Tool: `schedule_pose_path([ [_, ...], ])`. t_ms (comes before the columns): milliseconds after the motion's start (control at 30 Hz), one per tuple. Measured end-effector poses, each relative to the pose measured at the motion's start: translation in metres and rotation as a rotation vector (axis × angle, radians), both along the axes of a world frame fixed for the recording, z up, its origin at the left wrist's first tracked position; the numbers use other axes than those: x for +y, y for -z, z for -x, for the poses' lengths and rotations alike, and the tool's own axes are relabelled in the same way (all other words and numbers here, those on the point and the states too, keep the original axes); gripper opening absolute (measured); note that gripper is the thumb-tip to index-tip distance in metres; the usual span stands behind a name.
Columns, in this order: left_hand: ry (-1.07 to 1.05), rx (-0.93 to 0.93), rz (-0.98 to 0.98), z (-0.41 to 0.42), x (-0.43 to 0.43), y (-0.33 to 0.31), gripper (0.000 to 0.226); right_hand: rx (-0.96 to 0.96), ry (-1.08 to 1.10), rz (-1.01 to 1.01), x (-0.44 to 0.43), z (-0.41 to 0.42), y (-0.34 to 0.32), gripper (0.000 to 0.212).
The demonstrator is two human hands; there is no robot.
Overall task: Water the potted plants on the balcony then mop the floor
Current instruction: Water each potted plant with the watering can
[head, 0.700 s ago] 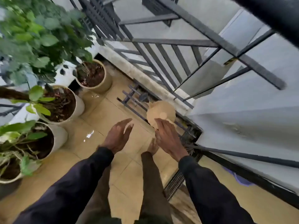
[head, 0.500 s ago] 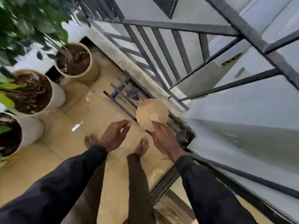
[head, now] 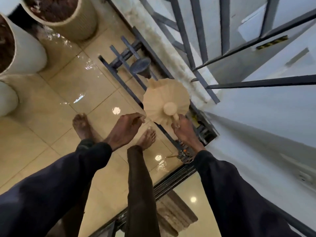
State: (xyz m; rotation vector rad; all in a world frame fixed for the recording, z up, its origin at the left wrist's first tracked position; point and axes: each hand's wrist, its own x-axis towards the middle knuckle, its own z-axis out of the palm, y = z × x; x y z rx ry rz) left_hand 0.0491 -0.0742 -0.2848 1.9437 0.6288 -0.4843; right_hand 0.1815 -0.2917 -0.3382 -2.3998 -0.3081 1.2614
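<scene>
A beige ribbed watering can [head: 164,98] with a grey sprinkler head [head: 141,66] stands by the foot of the railing, seen from above. My right hand [head: 185,132] is closed around its handle at the near side. My left hand [head: 125,129] reaches in from the left with fingers loosely bent, its fingertips at the can's near-left edge and nothing in its grip. Three pale pots sit at the upper left: one with dark soil [head: 77,23], a second [head: 29,53] and a third [head: 6,100]. The tiled floor [head: 68,86] is wet and shiny.
A dark metal railing [head: 196,40] runs along the balcony edge on the right. A low metal rack [head: 123,55] lies on the floor under the can. My bare feet stand on the tiles. Behind me are a sliding-door track [head: 172,182] and a mat [head: 177,212].
The view has tilted down and closer, so the plants' leaves have left the frame. My right hand has closed on the can's handle, and my left hand has moved right to its edge.
</scene>
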Motion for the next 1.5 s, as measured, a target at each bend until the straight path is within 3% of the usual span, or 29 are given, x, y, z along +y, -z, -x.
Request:
schedule_pose_path([
  [67, 0.014, 0.034, 0.018, 0.008, 0.003, 0.006, 0.026, 0.030, 0.029, -0.041, 0.001, 0.003, 0.009, 0.004],
  [300, -0.047, 0.066, 0.047, 0.023, 0.020, 0.005, 0.029, -0.086, 0.082, -0.169, 0.031, 0.017, -0.003, 0.025],
  [500, -0.218, 0.094, 0.113, 0.042, 0.036, 0.002, 0.028, -0.062, 0.023, -0.216, 0.062, 0.028, -0.041, 0.010],
  [600, -0.354, 0.160, 0.223, 0.052, 0.045, -0.002, 0.024, -0.042, 0.054, -0.237, 0.081, 0.043, -0.068, 0.007],
  [700, -0.608, 0.226, 0.366, 0.059, 0.061, -0.009, 0.034, -0.060, 0.104, -0.247, 0.113, 0.054, -0.099, 0.015],
  [867, -0.945, 0.208, 0.661, 0.061, 0.107, -0.020, 0.046, -0.032, 0.100, -0.292, 0.175, 0.060, -0.151, 0.013],
  [967, -1.042, 0.203, 0.783, 0.068, 0.144, -0.021, 0.055, 0.027, 0.100, -0.335, 0.218, 0.055, -0.179, 0.016],
  [1200, -1.129, 0.113, 0.977, 0.068, 0.222, -0.026, 0.047, 0.117, 0.094, -0.408, 0.306, 0.053, -0.211, 0.046],
  [1400, -1.132, 0.139, 1.010, 0.068, 0.259, -0.020, 0.057, 0.013, 0.078, -0.426, 0.349, 0.044, -0.212, 0.026],
  [1500, -1.143, 0.132, 1.013, 0.066, 0.270, -0.019, 0.059, -0.067, 0.089, -0.432, 0.366, 0.043, -0.211, 0.027],
])
